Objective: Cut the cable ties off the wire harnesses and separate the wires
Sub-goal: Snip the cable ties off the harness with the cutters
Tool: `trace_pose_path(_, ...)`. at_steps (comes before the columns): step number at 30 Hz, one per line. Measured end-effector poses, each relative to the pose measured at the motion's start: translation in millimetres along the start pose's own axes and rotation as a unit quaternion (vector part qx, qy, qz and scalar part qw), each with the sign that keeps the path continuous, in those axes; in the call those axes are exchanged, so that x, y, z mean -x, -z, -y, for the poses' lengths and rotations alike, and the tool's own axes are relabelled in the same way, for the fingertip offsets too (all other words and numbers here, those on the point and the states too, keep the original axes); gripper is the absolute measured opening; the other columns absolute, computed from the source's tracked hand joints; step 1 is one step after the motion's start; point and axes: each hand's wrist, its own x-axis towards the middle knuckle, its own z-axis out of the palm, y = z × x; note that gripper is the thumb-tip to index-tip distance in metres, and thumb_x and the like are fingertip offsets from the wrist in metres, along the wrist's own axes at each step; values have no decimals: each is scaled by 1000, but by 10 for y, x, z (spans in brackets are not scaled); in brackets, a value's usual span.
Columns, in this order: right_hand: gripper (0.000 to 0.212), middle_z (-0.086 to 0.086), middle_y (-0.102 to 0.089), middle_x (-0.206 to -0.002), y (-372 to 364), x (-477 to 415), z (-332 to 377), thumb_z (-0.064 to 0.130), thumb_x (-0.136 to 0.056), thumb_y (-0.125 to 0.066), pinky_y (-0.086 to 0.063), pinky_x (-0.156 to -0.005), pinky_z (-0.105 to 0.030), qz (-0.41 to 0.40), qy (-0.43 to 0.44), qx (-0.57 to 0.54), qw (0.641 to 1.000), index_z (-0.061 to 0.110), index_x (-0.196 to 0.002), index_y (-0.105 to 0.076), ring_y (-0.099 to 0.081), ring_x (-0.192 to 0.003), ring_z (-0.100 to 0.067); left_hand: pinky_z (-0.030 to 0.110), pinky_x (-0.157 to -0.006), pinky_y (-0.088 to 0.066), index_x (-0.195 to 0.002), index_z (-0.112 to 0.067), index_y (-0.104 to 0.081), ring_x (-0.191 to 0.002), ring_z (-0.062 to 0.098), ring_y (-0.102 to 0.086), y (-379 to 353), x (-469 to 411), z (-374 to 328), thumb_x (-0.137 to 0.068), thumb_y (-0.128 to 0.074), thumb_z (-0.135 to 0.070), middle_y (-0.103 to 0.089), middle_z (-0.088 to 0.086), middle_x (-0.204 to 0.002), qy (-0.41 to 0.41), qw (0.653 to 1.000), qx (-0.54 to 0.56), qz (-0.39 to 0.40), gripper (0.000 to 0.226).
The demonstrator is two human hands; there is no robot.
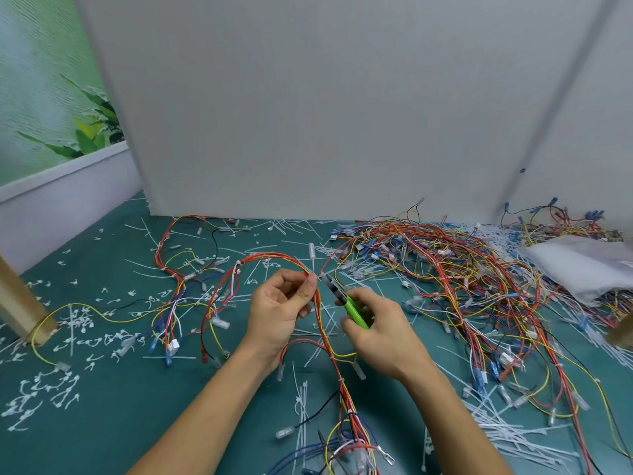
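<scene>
Red and yellow wires of the harness [327,334] run toward the viewer between the hands, with the left hand [277,313] pinching the bundle near the top of its arch. The right hand [383,330] grips green cutters [344,299], their tips aimed up-left just beside that pinch. Underneath is a teal mat [120,406] strewn with cut ties [51,399], with a wire heap [462,269] to the right and a grey board [308,114] behind.

Two hands, left hand [277,310] and right hand [380,332]; one green-handled cutter [354,311]; one held harness [274,257]; one loose harness [164,265] nearer the tabletop's [137,423] left edge; one tangled wire heap [445,269] at its right edge; cut cable ties [85,341] beyond counting.
</scene>
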Motion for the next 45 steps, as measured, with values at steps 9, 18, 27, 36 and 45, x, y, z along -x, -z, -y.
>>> trace_pose_path(9, 19, 13, -60, -60, -6, -19, 30, 13, -94, -60, -48, -64, -31, 45, -57, -86, 994, 25, -88, -73, -53, -59, -10, 22, -64, -54, -84, -14, -81, -67, 16, -63, -9, 23, 11, -68, -81, -25, -75, 9, -79, 6, 1000, 19, -14, 20)
trace_pose_path(18, 17, 16, -65, -64, 38, -25, 13, 16, -95, -62, -49, -65, -26, 79, -60, -85, 991, 27, -89, -72, -57, -60, -2, 16, -60, -52, -86, -15, -77, -57, 5, -61, -88, 41, 17, -80, -75, 1, -76, 1, -73, -46, 995, -57, -62, 17)
trace_pose_path(27, 11, 14, -66, -64, 2, -17, 21, 20, -92, -62, -49, -67, -33, 73, -75, -104, 989, 23, -89, -72, -57, -59, -2, 14, -65, -52, -81, -20, -79, -67, 1, -67, -86, 60, 23, -80, -75, 5, -77, -4, -77, -90, 990, -101, -35, 26)
trace_pose_path(36, 11, 8, -66, -66, 2, 2, 67, 22, -97, -61, -58, -77, -50, 80, -79, -84, 990, 20, -90, -69, -60, -63, -13, 15, -73, -53, -78, -39, -80, -79, 4, -72, -63, 61, 12, -78, -80, -12, -77, -8, -85, -93, 985, -146, -21, 27)
trace_pose_path(45, 20, 2, -65, -69, 1, 12, 116, 28, -100, -61, -59, -77, -54, 80, -87, -80, 990, 11, -90, -65, -61, -62, -15, 29, -65, -56, -85, -15, -74, -71, 29, -62, 18, 70, -20, -91, -73, -23, -70, 0, -82, -165, 938, -301, 37, 10)
